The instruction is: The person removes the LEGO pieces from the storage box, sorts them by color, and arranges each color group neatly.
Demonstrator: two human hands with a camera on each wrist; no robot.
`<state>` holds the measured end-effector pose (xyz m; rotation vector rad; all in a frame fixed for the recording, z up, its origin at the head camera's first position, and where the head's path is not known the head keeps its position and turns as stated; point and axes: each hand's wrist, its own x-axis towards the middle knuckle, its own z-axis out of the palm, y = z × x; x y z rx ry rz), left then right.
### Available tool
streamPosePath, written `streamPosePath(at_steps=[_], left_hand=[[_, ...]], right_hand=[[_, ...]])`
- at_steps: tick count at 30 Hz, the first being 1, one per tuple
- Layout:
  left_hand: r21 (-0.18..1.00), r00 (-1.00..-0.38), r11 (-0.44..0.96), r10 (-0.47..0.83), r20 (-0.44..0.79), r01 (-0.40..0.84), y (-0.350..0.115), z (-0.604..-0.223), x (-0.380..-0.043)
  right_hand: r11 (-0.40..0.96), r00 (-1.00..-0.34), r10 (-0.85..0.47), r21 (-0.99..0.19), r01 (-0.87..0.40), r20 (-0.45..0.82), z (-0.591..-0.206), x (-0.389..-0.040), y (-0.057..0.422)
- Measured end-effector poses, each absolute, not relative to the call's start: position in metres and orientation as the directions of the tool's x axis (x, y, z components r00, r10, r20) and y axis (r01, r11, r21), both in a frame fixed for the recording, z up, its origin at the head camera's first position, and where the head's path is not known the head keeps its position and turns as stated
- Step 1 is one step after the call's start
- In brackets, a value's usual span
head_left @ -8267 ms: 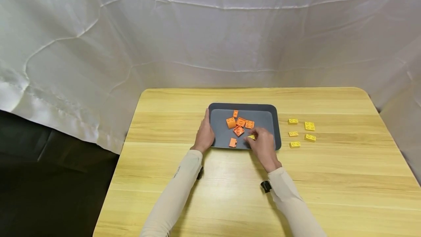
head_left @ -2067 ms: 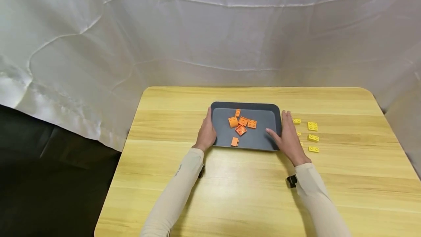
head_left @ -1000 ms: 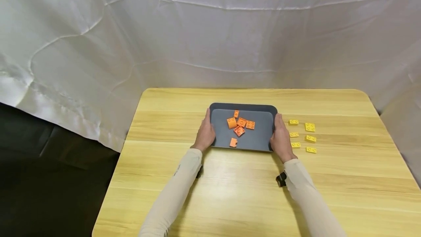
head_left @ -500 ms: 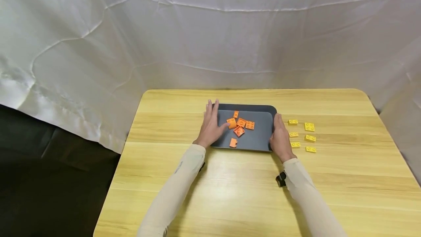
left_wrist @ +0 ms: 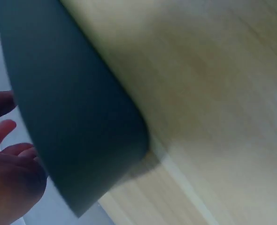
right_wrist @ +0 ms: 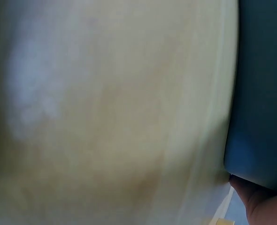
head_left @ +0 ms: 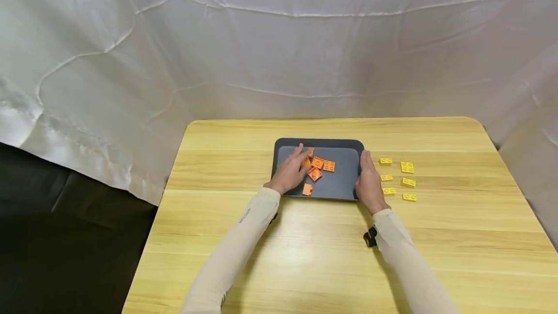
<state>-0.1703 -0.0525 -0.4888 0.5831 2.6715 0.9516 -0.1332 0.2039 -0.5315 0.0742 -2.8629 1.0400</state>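
My left hand [head_left: 291, 171] reaches over the left rim of a dark grey tray [head_left: 344, 178]. Its fingers extend beside an orange curved brick [head_left: 306, 163], partly covering it. In the left wrist view, thumb and fingers [left_wrist: 2, 131] stand apart behind the tray's wall [left_wrist: 73, 108]. Several orange toy bricks lie in the tray: a small one [head_left: 310, 152] behind, square ones [head_left: 329, 165] in the middle, and one [head_left: 307, 189] near the front wall. My right hand [head_left: 369, 183] holds the tray's right wall, fingers outside and thumb toward the inside.
Several yellow toy bricks [head_left: 407, 167] lie on the wooden table [head_left: 314, 251] to the right of the tray, roughly in two columns. A pale curtain [head_left: 279, 52] hangs behind the table. Dark cloth [head_left: 65, 236] fills the lower left.
A yellow brick earlier in my right hand now lies among the others on the table. My right hand has moved to the tray's right side. My left has left its wall for the orange bricks.
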Motion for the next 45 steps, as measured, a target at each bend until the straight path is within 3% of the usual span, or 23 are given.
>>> streamPosePath(at_steps=[45], left_hand=[[0.634,-0.915,0.723,0.400,-0.059,0.275,-0.0564,-0.4988,-0.1731]], right_hand=[[0.688,-0.997,0.072,-0.725,0.036,0.019,-0.5307,-0.1329,0.1987]])
